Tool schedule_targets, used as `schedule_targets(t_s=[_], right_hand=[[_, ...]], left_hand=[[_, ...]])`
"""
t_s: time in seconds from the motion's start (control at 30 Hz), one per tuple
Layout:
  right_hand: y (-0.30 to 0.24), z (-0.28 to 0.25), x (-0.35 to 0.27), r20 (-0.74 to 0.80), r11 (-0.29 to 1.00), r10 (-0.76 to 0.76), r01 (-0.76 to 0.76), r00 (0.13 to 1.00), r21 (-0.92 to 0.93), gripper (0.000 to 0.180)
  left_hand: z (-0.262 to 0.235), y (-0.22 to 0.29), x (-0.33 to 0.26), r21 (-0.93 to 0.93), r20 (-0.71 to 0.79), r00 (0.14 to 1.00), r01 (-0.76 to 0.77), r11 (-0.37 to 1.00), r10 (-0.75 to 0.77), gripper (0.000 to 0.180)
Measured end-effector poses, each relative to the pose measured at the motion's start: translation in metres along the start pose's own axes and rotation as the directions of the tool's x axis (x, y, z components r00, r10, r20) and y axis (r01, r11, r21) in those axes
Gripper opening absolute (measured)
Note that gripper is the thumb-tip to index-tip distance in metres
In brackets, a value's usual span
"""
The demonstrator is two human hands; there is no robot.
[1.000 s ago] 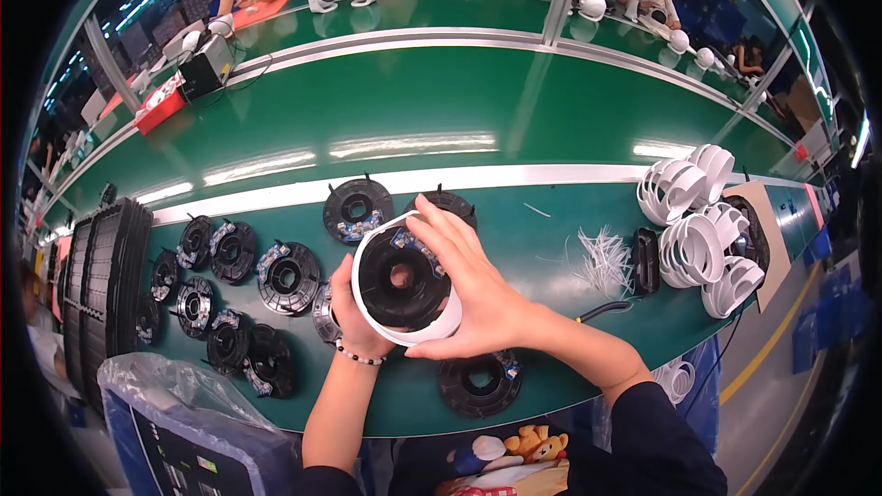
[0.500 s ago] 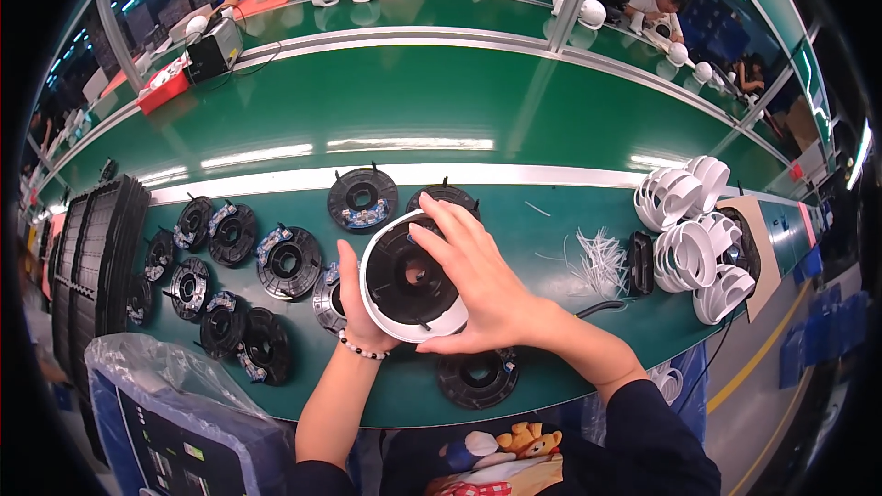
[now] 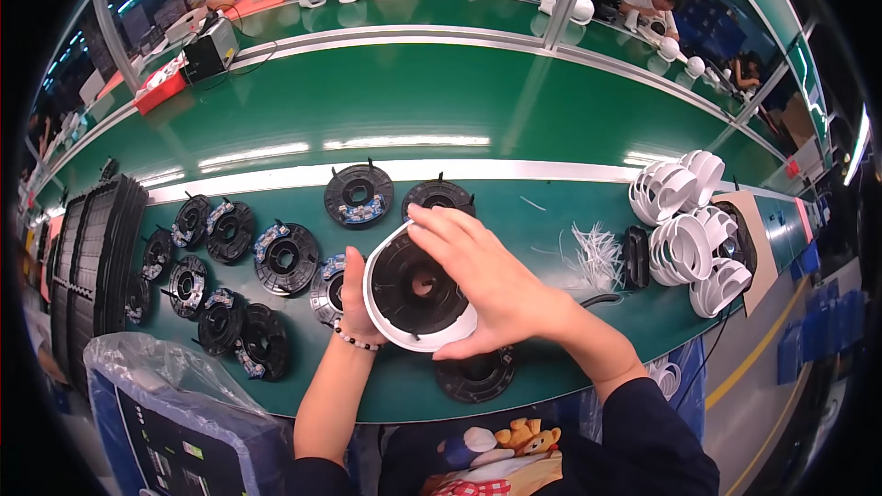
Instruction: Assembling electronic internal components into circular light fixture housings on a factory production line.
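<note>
- At frame centre, both hands hold a white housing [image 3: 415, 290] with a black disc inside; it looks tilted a little differently than a second ago.
- Left hand [image 3: 354, 298] cups its left rim.
- Right hand [image 3: 491, 280], fingers spread, presses its right side.
- Black discs [image 3: 276, 257] lie left; green bench [image 3: 570, 331] is open right, before the white shells [image 3: 684, 220].

Green workbench [image 3: 551, 220] with a pale metal strip [image 3: 276, 176] running along its far side; beyond the strip, a wider green conveyor surface [image 3: 413, 101]. On the bench: many black round disc parts [image 3: 285, 259] spread at left and centre, one more [image 3: 475, 375] near the front edge. A stack of black trays [image 3: 87, 253] sits at far left. A bundle of white cable ties [image 3: 595, 255] lies right of centre, with white ring-shaped housings [image 3: 689, 220] piled at right.
</note>
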State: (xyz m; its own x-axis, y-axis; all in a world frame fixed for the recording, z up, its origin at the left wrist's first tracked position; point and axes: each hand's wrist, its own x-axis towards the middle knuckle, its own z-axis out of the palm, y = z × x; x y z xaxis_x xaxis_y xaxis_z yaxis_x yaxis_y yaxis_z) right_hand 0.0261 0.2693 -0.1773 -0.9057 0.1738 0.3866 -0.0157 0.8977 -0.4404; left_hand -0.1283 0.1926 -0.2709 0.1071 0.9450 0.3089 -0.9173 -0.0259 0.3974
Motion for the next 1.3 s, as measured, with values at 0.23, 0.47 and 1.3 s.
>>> schedule_targets(t_s=[0.23, 0.47, 1.3], right_hand=[[-0.001, 0.014, 0.002, -0.103, 0.999, 0.019, -0.024, 0.994, -0.044, 0.106], [0.004, 0.025, -0.011, -0.157, 0.995, 0.099, -0.099, 0.983, 0.003, 0.103], [0.081, 0.029, -0.104, -0.219, 0.848, 0.112, -0.208, 0.969, -0.487, 0.030]], left_hand=[[0.009, -0.002, 0.004, -0.008, -0.092, 0.990, -0.111, 0.994, 0.110, 0.066], [0.021, -0.011, 0.005, -0.012, -0.246, 0.960, -0.138, 0.990, 0.131, 0.057], [0.047, -0.040, 0.005, 1.000, 0.001, 0.974, -0.004, -0.013, -0.228, 0.048]])
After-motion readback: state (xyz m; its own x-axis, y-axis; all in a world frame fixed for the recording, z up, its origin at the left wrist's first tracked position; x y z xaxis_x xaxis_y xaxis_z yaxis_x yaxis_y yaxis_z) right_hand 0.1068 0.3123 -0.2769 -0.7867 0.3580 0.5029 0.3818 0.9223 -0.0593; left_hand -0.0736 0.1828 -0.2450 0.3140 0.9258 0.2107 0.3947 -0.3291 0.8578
